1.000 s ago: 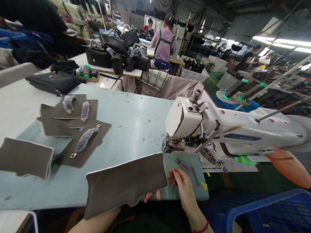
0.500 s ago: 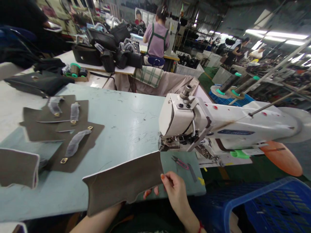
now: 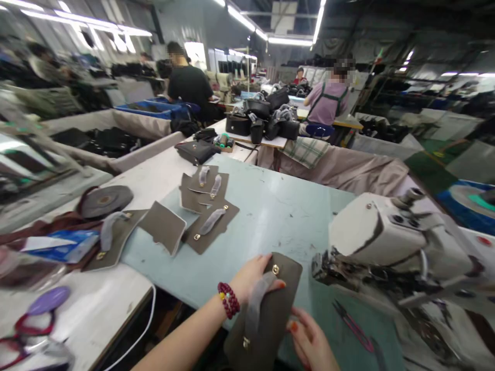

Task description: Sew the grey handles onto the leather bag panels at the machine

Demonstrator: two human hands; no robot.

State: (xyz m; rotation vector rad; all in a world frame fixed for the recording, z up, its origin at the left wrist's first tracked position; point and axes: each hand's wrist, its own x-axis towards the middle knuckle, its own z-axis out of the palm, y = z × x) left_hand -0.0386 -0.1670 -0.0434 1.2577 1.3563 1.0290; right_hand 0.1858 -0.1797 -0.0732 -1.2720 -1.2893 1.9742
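Observation:
A grey-brown leather panel (image 3: 276,319) with a wrapped strap and gold buckles lies at the near edge of the pale green table (image 3: 270,216). My left hand (image 3: 251,275), with a bead bracelet at the wrist, rests on the panel's top left, fingers curled over the strap. My right hand (image 3: 309,340) holds the panel's right edge from below, thumb on top. The white sewing machine head (image 3: 386,242) stands just to the right.
Several similar strapped panels (image 3: 204,216) lie spread further back on the table. Thread snips (image 3: 351,324) lie under the machine. A tape roll (image 3: 104,198) and blue packet (image 3: 65,247) sit left. Black bags (image 3: 266,121) are piled beyond, with people seated at other tables.
The view swung left and up. The large plain panel I held is gone from my hands; both hands now hold a strapped, buckled panel at the table edge.

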